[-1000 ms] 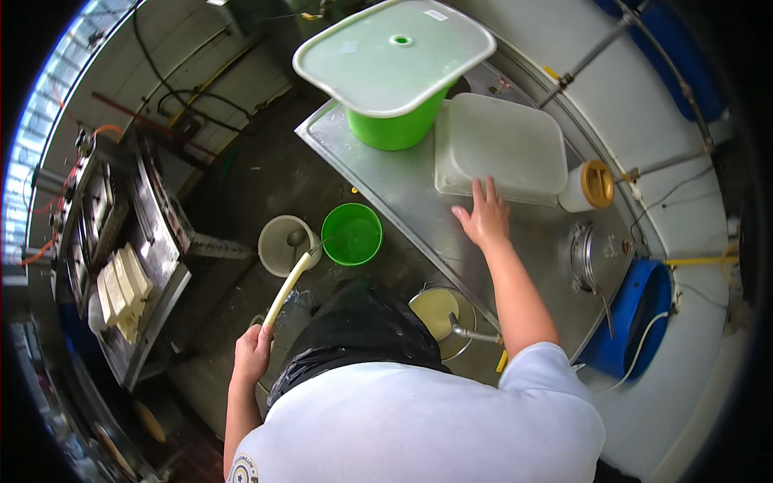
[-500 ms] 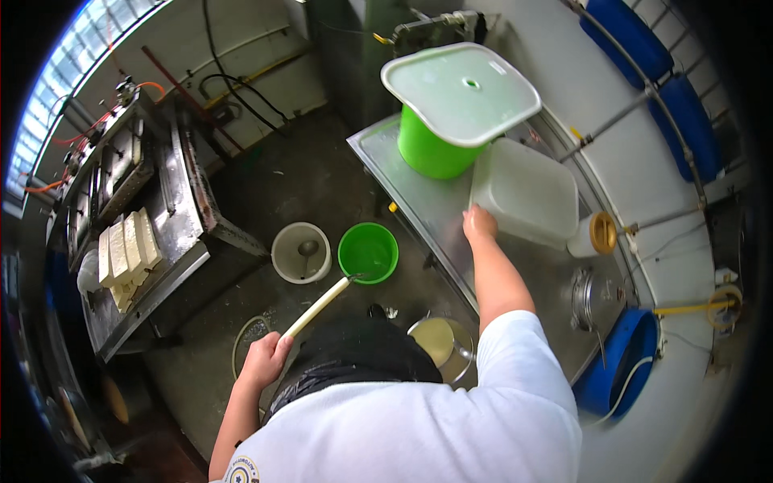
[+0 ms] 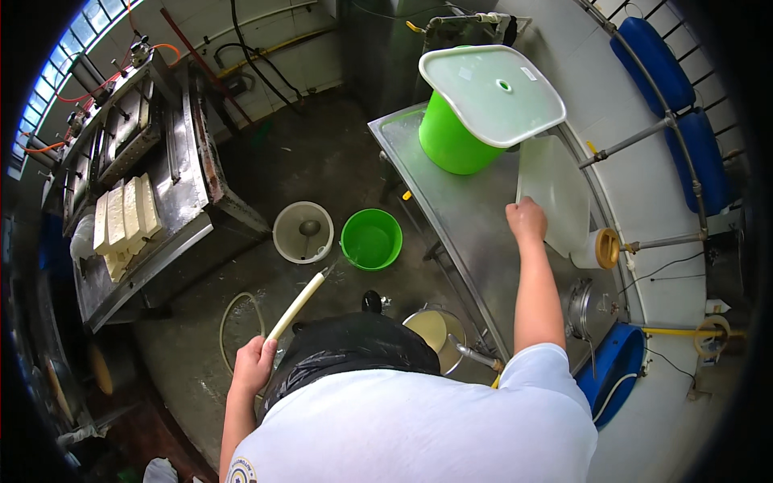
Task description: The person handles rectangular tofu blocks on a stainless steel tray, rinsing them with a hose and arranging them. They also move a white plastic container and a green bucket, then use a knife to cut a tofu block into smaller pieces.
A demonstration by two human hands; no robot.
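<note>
- Your right hand was clenched on the lower edge of a white rectangular tub, right of centre in the frame; the tub stood tipped up on its side on the steel desk.
- Your left hand, lower left of the frame, was clenched around a pale hose whose free end pointed up toward the middle of the frame.
- The hose tip sat just beside a green bucket on the floor, with a white bucket just to its left.
- Above the tub, at the upper centre, a larger green bucket stood on the desk with a white tray resting across its top.
- A black bag lay at the lower centre, close against your body.
- Pale blocks lay in rows on a metal stand at the left of the frame, well apart from both hands.
</note>
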